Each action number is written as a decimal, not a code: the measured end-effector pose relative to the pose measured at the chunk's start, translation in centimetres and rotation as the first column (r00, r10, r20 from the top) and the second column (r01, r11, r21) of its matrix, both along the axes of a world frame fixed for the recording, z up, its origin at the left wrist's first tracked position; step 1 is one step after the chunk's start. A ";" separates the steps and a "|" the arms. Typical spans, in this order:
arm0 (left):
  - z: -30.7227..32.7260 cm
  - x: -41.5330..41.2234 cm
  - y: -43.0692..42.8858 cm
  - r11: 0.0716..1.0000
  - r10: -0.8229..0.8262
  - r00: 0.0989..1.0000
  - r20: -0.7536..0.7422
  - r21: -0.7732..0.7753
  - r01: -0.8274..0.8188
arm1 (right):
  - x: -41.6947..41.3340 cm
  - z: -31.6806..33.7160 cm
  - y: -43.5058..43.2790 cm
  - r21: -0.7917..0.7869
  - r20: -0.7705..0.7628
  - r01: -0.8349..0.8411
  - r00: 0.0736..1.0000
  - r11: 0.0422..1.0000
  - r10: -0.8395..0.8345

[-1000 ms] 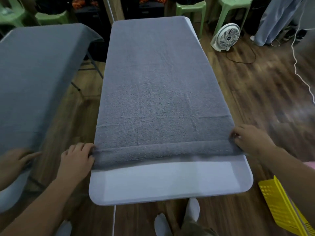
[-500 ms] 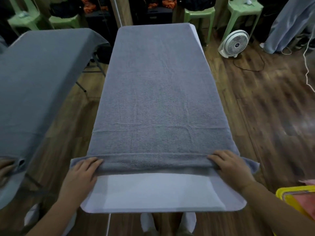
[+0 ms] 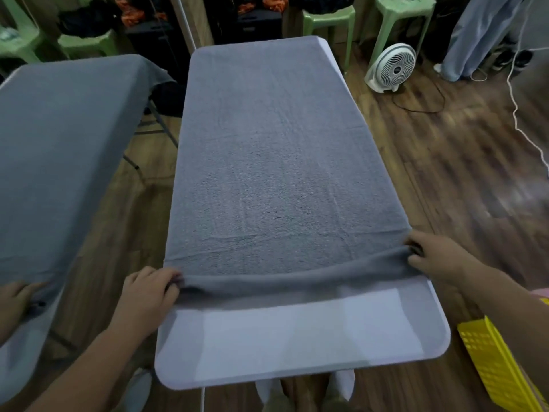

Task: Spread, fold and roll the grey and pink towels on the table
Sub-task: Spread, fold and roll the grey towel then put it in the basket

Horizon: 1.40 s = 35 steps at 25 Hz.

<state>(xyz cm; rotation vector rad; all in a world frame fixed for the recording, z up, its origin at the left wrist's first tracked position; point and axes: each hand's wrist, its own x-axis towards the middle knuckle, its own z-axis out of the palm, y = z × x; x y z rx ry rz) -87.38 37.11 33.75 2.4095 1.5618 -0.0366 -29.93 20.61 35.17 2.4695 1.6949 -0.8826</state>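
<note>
A grey towel (image 3: 276,162) lies spread lengthwise over the white table (image 3: 297,346). Its near edge is lifted into a sagging fold across the table's width. My left hand (image 3: 148,295) grips the near left corner of that edge at the table's left side. My right hand (image 3: 433,257) grips the near right corner at the table's right side. The near end of the table is bare white. A sliver of pink (image 3: 540,291) shows at the right edge above the yellow basket; I cannot tell whether it is the pink towel.
A second table under grey cloth (image 3: 59,150) stands at the left, with another person's hand (image 3: 15,301) on its near edge. A yellow basket (image 3: 499,364) sits on the floor at the right. A white fan (image 3: 392,66), cables and green stools (image 3: 326,19) stand beyond.
Both hands moved from resting on top of the folded near edge to gripping its corners at the table's sides. The edge now lifts and sags in the middle.
</note>
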 end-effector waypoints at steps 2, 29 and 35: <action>0.3 0.1 1.1 0.992 0.054 0.998 -0.040 0.117 -0.049 | 0.0 0.1 1.1 0.096 0.163 0.009 0.986 0.995 -0.025; 0.0 2.2 0.3 0.965 -0.044 0.996 -0.072 0.254 0.061 | -4.0 -2.0 0.8 0.398 0.457 -0.452 0.852 0.798 0.255; -0.8 0.8 0.2 0.997 -0.017 0.992 -0.129 0.072 0.027 | -3.2 -3.4 -1.0 0.371 0.372 -0.293 0.916 0.881 0.148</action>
